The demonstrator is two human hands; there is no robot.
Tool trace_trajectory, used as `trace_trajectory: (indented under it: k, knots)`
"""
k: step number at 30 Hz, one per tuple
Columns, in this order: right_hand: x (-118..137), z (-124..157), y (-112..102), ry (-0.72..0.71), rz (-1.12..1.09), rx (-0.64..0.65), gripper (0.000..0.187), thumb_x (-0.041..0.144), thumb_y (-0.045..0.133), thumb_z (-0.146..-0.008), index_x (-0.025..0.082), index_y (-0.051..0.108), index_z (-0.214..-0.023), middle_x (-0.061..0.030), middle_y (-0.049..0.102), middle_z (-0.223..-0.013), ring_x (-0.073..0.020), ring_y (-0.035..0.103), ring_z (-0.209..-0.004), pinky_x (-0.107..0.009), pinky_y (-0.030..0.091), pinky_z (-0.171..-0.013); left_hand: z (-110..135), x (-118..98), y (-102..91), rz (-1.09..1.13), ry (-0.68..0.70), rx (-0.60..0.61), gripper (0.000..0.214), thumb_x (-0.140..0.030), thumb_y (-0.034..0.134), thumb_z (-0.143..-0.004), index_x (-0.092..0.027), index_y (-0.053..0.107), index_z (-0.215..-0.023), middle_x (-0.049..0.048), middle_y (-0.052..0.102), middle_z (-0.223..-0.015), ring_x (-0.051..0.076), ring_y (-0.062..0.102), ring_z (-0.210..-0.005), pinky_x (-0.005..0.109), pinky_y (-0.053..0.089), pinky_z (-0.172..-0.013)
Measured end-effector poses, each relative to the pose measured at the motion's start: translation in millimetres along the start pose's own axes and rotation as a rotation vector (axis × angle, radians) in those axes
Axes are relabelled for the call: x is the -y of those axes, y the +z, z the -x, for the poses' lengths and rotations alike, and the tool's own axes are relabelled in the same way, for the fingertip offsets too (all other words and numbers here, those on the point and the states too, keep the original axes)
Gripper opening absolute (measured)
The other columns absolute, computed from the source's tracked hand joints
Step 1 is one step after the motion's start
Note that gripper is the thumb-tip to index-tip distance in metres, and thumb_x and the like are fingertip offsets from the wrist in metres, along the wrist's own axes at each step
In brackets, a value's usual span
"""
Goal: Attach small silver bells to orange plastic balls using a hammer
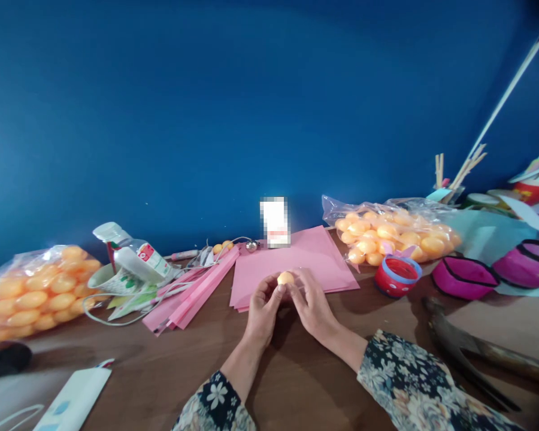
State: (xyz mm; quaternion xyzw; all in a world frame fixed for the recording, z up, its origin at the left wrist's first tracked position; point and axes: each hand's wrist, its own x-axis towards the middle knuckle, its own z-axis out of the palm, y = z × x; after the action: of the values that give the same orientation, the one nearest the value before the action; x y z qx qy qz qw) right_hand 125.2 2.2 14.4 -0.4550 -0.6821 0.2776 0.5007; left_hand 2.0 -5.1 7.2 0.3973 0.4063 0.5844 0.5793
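A small orange-yellow ball [285, 278], which looks like a table-tennis ball, is held up between my two hands at the middle of the table. My left hand [261, 308] has its fingers curled round the ball's left side, the thumb against its lower front. From the other side my right hand [313, 308] meets it, thumb and fingers closed in on it. Part of the ball is hidden behind the fingers. Just beyond both hands lie pink paper sheets [291, 254] in a loose stack.
Bags of orange balls stand left [36, 293] and right [395, 236]. A plastic bottle [146, 257], a cable and pink strips [197, 293] lie left. On the right are a red cup [397, 278], magenta containers [465, 278] and a dark curved tool [476, 347]. Behind rises a blue wall [251, 120].
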Motion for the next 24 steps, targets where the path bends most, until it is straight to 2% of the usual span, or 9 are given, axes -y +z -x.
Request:
trace_trajectory:
  k: [3, 7, 9, 13, 17, 24]
  knots:
    - [1.2, 0.6, -0.1, -0.021, 0.007, -0.002, 0.023, 0.028, 0.044, -0.089, 0.021, 0.048, -0.111, -0.0094, 0.057, -0.107, -0.0198, 0.057, -0.094, -0.033, 0.049, -0.079, 0.7, -1.3, 1.3, 0.038, -0.007, 0.001, 0.037, -0.035, 0.061, -0.076, -0.017, 0.056, -0.108, 0.0099, 0.064, -0.104, 0.019, 0.063, -0.088, 0.030, 0.049, -0.077]
    - [3.0, 0.1, 0.8, -0.070, 0.005, -0.001, 0.023, 0.024, 0.046, -0.088, 0.022, 0.048, -0.110, -0.0079, 0.059, -0.105, -0.0198, 0.058, -0.093, -0.034, 0.049, -0.080, 1.6, -3.5, 3.3, 0.077, -0.029, 0.001, 0.036, -0.039, 0.060, -0.076, -0.016, 0.057, -0.104, 0.0081, 0.066, -0.093, 0.015, 0.063, -0.072, 0.025, 0.048, -0.065]
    - [4.3, 0.0, 1.6, -0.124, 0.003, -0.003, 0.023, 0.020, 0.048, -0.086, 0.022, 0.049, -0.109, -0.0078, 0.059, -0.105, -0.0201, 0.057, -0.095, -0.035, 0.049, -0.082, 1.4, -4.0, 3.5, 0.083, -0.018, -0.009, 0.034, -0.038, 0.062, -0.075, -0.016, 0.058, -0.100, 0.0068, 0.066, -0.091, 0.013, 0.061, -0.070, 0.023, 0.048, -0.064]
    - [4.8, 1.0, 3.6, -0.217, 0.019, -0.006, 0.031, 0.013, 0.048, -0.082, 0.022, 0.050, -0.112, -0.0085, 0.059, -0.110, -0.0210, 0.054, -0.104, -0.040, 0.045, -0.092, 0.2, -3.4, 2.1, 0.035, 0.017, -0.038, 0.031, -0.036, 0.064, -0.074, -0.015, 0.059, -0.096, 0.0060, 0.065, -0.089, 0.013, 0.060, -0.075, 0.024, 0.047, -0.069]
    - [0.6, 2.5, 5.1, -0.209, 0.062, -0.018, 0.040, 0.012, 0.050, -0.081, 0.021, 0.047, -0.119, -0.0095, 0.057, -0.114, -0.0216, 0.053, -0.107, -0.041, 0.044, -0.094, 0.1, -2.9, 1.6, -0.001, 0.025, -0.043, 0.032, -0.036, 0.063, -0.074, -0.015, 0.060, -0.099, 0.0072, 0.065, -0.092, 0.016, 0.061, -0.081, 0.027, 0.047, -0.074]
    - [0.6, 0.6, 3.1, -0.183, 0.040, 0.011, 0.035, 0.013, 0.049, -0.082, 0.022, 0.050, -0.116, -0.0090, 0.059, -0.112, -0.0222, 0.053, -0.106, -0.042, 0.044, -0.092, 0.5, -2.3, 2.4, 0.103, -0.001, -0.011, 0.036, -0.033, 0.063, -0.075, -0.019, 0.059, -0.108, 0.0081, 0.063, -0.112, 0.020, 0.059, -0.102, 0.032, 0.044, -0.089]
